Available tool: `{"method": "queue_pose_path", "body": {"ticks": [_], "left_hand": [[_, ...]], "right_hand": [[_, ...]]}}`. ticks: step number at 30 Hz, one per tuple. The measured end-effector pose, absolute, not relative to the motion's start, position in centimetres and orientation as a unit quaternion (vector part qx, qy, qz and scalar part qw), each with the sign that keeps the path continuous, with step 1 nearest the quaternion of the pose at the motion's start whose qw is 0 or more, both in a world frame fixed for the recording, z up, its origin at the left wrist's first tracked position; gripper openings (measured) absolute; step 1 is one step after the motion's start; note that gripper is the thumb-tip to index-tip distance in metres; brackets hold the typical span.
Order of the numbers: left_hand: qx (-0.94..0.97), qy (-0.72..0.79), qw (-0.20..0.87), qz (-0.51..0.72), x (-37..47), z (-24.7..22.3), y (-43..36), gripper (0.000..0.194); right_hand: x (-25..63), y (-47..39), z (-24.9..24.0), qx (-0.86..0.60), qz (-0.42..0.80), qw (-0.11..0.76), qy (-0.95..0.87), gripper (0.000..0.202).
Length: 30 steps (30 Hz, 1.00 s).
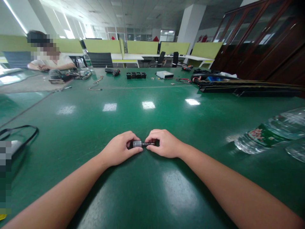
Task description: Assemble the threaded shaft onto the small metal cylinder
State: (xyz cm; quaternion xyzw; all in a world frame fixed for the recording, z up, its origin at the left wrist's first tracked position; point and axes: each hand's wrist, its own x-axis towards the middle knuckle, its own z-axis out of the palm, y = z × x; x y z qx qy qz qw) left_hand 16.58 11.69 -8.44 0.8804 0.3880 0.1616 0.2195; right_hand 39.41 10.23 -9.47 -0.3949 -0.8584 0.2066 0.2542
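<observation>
A small silver metal cylinder with a dark, spring-like shaft [137, 144] lies sideways between my hands, close above or on the green table [145, 178]; I cannot tell which. My left hand [120, 148] pinches the cylinder end between thumb and fingers. From the other side, my right hand [165, 143] closes its thumb and fingertips round the thin shaft end. The fingers hide part of the piece, and its exact kind does not show.
Clear plastic bottles [269, 133] lie at the right. A dark strap [33, 130] is at the left. Across the far side are a black block [136, 75], a white box [164, 74], long dark strips [238, 86] and cables. A person [52, 58] sits far left.
</observation>
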Motion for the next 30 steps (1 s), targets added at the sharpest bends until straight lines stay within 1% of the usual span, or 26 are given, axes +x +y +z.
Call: {"method": "queue_pose_path", "body": {"ticks": [19, 30], "left_hand": [[0.879, 0.395, 0.222, 0.151, 16.6, -8.4, 11.6, 0.028], [0.875, 0.400, 0.221, 0.156, 16.5, -8.4, 11.7, 0.028]], "right_hand": [[40.4, 10.6, -9.6, -0.389, 0.197, 0.267, -0.859, 0.008], [41.8, 11.3, -9.8, -0.412, 0.225, 0.277, -0.838, 0.008]]}}
